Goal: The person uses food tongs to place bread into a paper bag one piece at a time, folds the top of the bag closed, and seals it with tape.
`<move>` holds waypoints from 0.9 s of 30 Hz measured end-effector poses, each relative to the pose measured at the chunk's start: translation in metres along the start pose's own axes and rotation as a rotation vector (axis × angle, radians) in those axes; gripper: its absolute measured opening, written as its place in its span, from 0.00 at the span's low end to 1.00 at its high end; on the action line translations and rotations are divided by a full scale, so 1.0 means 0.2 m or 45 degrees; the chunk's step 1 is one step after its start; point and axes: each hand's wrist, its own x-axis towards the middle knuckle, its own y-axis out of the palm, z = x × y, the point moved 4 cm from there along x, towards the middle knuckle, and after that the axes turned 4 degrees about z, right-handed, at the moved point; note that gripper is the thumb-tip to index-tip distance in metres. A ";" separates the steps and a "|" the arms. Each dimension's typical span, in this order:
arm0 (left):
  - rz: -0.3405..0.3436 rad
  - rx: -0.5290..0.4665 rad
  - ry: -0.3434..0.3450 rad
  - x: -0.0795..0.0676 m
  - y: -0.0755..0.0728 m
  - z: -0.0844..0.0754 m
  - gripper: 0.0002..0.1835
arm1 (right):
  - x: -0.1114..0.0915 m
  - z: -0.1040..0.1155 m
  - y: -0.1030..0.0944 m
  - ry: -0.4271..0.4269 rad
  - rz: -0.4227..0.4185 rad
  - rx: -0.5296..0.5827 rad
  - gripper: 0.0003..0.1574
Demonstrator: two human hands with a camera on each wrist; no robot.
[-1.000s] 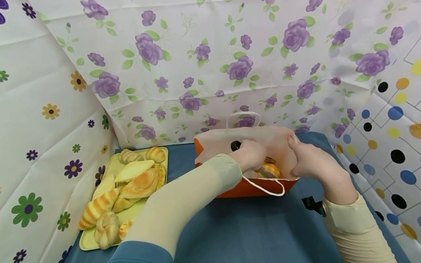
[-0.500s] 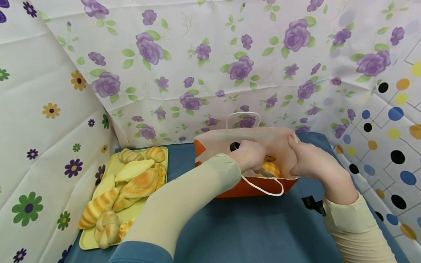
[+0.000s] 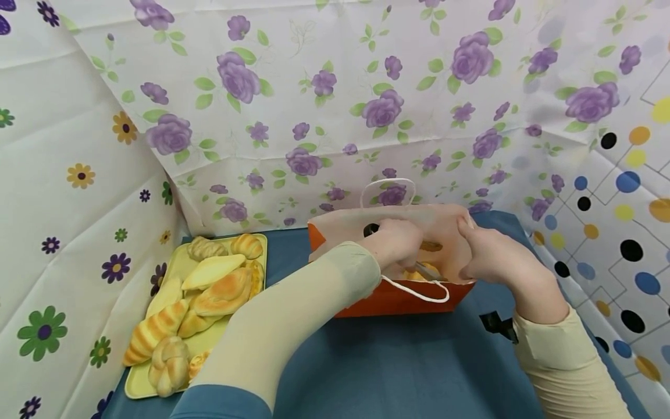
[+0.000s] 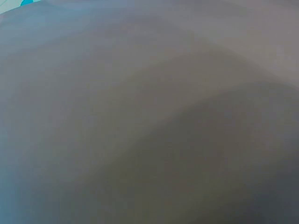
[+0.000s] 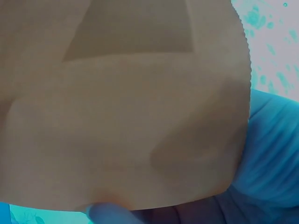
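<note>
My left hand (image 3: 395,241) reaches into the open top of an orange paper bag (image 3: 398,299) with a pale inside. It grips tongs, whose black end (image 3: 371,230) sticks out at the left and whose metal tip (image 3: 429,270) shows at the right. Under the tip lies a yellow bread roll (image 3: 416,274), partly covered. Deeper in the bag is a brown piece (image 3: 431,247). My right hand (image 3: 497,256) holds the bag's right side, thumb over the rim. In the right wrist view a fingertip (image 5: 110,213) meets the paper edge. The left wrist view is blurred paper.
A yellow tray (image 3: 137,387) of assorted breads (image 3: 222,291) stands left of the bag on a blue cloth (image 3: 398,366). White rope handles (image 3: 413,291) hang at the bag's front and rise behind it. Patterned sheets (image 3: 314,116) wall in the back and sides.
My left hand and the tongs have shifted slightly left. More of the brown piece shows and less of the yellow roll. The bag's front has moved a little; my right hand stays.
</note>
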 end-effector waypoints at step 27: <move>-0.134 -0.449 0.192 -0.32 -0.08 0.26 0.44 | 0.01 0.00 0.01 0.042 0.000 -0.004 0.70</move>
